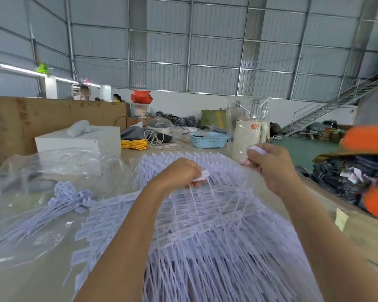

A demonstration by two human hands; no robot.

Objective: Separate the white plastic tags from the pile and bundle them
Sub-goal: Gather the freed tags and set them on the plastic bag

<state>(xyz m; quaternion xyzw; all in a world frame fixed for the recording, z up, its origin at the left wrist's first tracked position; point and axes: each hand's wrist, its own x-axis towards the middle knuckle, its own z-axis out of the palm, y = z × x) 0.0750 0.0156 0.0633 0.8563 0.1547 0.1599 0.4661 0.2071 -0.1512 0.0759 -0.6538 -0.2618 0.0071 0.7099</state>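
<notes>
Pinching one tag [202,175] above the pile [205,225], the left hand [179,173] curls; right hand [268,164], raised beside it, grips blurred tags [258,149].

A factory warehouse: corrugated metal walls [216,51], steel staircase [327,110], stacked denim [345,177] beside the worktable [358,232]

Both hands [179,173] [271,164] raised, fingers curled
</notes>
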